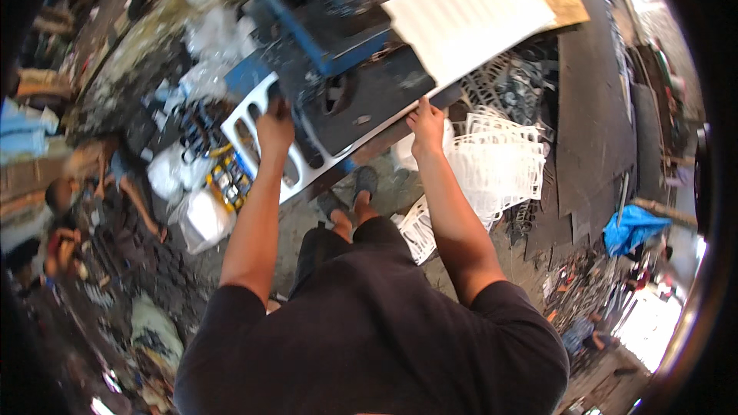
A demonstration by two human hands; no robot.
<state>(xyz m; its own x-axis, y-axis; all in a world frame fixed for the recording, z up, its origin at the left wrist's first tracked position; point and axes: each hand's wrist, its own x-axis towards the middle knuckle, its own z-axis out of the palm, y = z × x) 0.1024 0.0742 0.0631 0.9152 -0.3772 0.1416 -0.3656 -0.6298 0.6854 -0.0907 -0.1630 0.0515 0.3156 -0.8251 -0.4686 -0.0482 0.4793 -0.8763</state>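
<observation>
A white sheet [480, 19] lies across the dark bed [377, 100] of a blue press machine [338, 46]. Its left end carries several long oval cut-outs [288, 169], joined to the broad part by a narrow strip along the near edge. My right hand [427, 129] pinches that near edge, its index finger stretched along it. Over the cut-out end is my left hand [275, 131], with fingers curled down. Blur and shadow hide what, if anything, is within those fingers.
Perforated white sheets [500, 161] are piled low on the right, beside a dark board [592, 107]. Plastic bags [204, 219] and a yellow-and-black object [229, 180] lie on the left. A person [65, 223] sits far left; another [580, 334] is far right.
</observation>
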